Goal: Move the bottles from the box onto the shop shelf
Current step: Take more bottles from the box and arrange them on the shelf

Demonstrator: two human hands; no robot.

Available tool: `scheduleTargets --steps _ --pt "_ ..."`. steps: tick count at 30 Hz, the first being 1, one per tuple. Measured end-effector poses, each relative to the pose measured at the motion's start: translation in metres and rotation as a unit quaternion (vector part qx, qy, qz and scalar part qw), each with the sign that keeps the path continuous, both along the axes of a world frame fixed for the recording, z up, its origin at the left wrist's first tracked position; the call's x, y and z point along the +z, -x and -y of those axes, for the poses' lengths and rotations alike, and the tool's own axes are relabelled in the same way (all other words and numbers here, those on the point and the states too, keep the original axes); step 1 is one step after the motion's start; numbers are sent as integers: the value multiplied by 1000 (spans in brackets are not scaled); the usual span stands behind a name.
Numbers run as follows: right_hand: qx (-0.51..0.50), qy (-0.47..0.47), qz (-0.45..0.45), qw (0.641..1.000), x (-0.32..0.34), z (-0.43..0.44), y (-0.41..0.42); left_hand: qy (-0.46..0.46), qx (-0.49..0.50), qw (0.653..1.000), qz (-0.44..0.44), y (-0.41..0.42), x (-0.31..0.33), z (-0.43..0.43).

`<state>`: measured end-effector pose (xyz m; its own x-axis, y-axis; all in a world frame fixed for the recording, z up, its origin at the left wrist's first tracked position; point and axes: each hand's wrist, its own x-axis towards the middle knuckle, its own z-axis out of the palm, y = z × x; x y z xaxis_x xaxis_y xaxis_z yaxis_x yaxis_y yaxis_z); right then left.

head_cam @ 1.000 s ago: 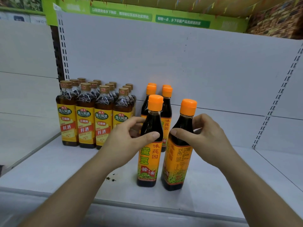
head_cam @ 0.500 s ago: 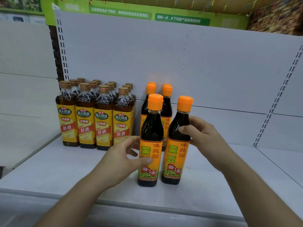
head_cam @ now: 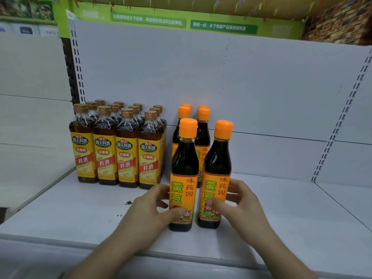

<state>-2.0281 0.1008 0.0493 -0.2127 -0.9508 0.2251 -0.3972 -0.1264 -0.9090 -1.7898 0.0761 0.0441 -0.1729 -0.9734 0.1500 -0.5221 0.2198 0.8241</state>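
Well, far to the left a big bunch of brown-cap bottles (head_cam: 118, 154) stands in neat rows on the shop shelf (head_cam: 291, 218). Next to them, a few dark crumbs (head_cam: 128, 202) lie on the white shelf.

Then comes the left hand (head_cam: 149, 208). Its thumb sits on the front of the label and its fingers curl round the side, so it is holding the left front bottle (head_cam: 184, 178) low down. This bottle has an orange cap and stands straight up near the front edge of the shelf.

Behind it, more orange-cap bottles (head_cam: 203, 115) stand in two short lines that go back to the wall.

Just beside the first one is the right front bottle (head_cam: 217, 178), also standing up on the shelf. The two look very close or touching. The right hand (head_cam: 241, 206) holds it the same way, thumb on the label and fingers curled round the far side.

To the right, lots of the shelf is bare.

So I think this pair has landed in its spot and only needs a last little nudge before the hands let go. The box cannot be seen, so nobody can tell how many bottles are left in it. There is lots of room for more.
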Motion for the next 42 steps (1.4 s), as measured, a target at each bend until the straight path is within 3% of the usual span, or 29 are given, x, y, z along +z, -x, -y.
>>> scheduleTargets --steps 26,42 --pt "16 14 -28 999 -9 28 -9 33 11 999 -15 11 -3 19" --pt "4 8 -51 999 -4 73 -21 1 13 999 -31 15 -1 71"
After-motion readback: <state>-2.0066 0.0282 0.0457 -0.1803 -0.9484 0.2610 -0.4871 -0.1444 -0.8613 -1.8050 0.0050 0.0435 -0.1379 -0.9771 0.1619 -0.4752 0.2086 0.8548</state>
